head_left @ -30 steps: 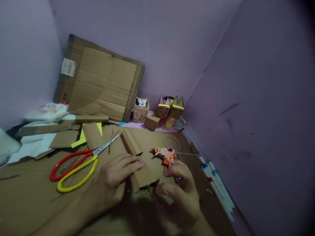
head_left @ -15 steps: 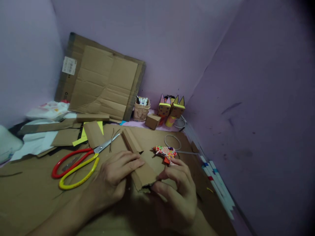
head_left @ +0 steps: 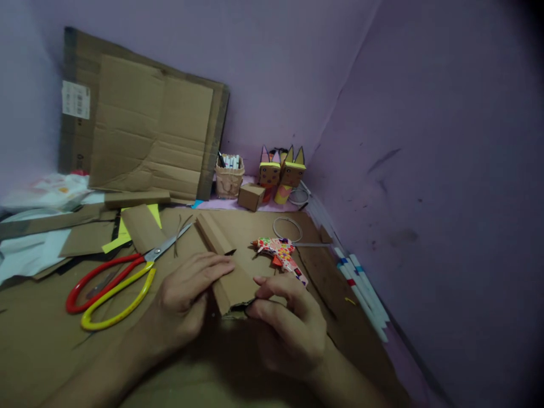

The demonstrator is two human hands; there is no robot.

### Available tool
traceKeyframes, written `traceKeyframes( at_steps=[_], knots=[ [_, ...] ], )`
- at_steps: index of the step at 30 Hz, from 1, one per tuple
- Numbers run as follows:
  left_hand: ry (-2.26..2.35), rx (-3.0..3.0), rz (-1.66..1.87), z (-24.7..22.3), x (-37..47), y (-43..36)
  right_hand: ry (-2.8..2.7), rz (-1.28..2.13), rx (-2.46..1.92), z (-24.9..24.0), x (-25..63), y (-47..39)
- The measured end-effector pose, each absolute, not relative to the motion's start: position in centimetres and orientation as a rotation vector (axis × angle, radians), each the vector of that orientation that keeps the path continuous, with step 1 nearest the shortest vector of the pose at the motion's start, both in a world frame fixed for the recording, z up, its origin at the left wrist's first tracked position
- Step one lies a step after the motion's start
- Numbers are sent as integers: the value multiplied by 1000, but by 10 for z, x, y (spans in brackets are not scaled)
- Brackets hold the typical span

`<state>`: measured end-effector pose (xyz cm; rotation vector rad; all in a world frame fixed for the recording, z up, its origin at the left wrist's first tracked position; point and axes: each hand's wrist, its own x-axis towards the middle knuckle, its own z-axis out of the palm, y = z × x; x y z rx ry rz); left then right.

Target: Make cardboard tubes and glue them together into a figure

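Cardboard piece (head_left: pixel 238 283), folded lengthwise, lies between the two hands on the cardboard sheet (head_left: pixel 42 351) that covers the work surface, its ragged open end toward the person. It should be light, fairly stiff along the fold but easy to crush at that torn end, and not slippery; the folded side looks the firmest place to take hold. The left hand (head_left: pixel 189 297) bends over its left side, fingers together on the top face, holding it down. The right hand (head_left: pixel 293 323) pinches its near right corner between thumb and forefinger, the other fingers loosely curled. A ridged strip (head_left: pixel 212 233) runs on beyond the left fingers; whether it is joined cannot be told. Just past the right hand lies a patterned glue gun (head_left: pixel 276 250), limiting movement that way; to the left, scissors (head_left: pixel 147 266) point away. Markers (head_left: pixel 363 294) line the right wall (head_left: pixel 446 226). More room for shifting seems to lie toward the person.
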<state>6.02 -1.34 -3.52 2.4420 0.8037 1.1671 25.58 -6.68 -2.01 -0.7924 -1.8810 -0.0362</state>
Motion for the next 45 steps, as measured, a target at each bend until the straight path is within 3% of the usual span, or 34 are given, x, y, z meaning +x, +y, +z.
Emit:
traceKeyframes(
  at_steps=[4,9,13,21,30,40,45],
  knots=[
    [1022,2258,1160,-30,60,-17,-1578,265,-895,-17,257,-60],
    [1108,1601,1224,-17,57,-17,-679,1200,-1013,-13,258,-41],
    [1024,1332,1193,-13,57,-16,-463,1438,-1021,-12,256,-35],
    [1040,949,1210,-10,66,-14,-607,1494,-1188,-17,258,-37],
    [1043,817,1161,0,67,-16,-1250,879,-1105,-26,258,-38],
    [974,1129,887,-7,65,-21,-1504,912,-1186,-18,262,-36],
    [1201,1594,1018,-15,67,-23,-1448,986,-1185,-24,258,-38]
  ],
)
